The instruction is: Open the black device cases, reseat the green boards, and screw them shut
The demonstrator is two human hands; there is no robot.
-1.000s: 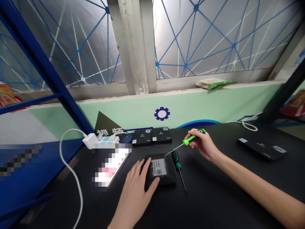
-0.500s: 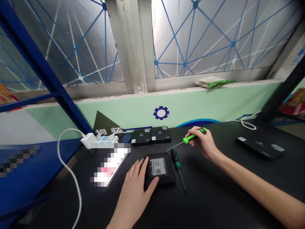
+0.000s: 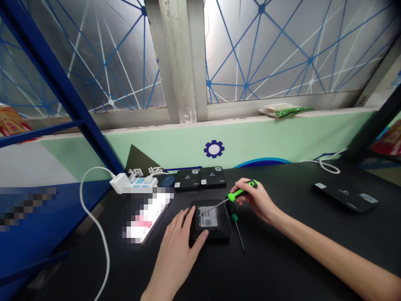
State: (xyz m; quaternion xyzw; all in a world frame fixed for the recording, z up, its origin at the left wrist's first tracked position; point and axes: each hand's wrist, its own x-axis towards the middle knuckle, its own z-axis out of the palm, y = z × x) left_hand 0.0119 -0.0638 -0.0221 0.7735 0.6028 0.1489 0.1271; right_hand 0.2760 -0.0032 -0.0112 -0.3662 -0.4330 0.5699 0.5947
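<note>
A small black device (image 3: 210, 219) with a white label lies face-down on the black table (image 3: 282, 259). My left hand (image 3: 180, 242) rests on its left edge, fingers spread, thumb against the near side. My right hand (image 3: 255, 200) is closed on a bright green screwdriver (image 3: 239, 192), whose thin shaft reaches left and down so the tip sits over the device's upper left part. A second, dark green screwdriver (image 3: 235, 225) lies on the table just right of the device.
Two black boxes (image 3: 200, 178) and a dark round object (image 3: 168, 181) stand at the back by a white power strip (image 3: 133, 184) with a white cable (image 3: 94, 225). A blurred-out flat object (image 3: 144, 215) lies left. Another flat black device (image 3: 344, 195) lies right.
My right hand has moved left and down, bringing the green screwdriver's tip from beyond the device's far right corner onto its upper left part. My left hand stays put.
</note>
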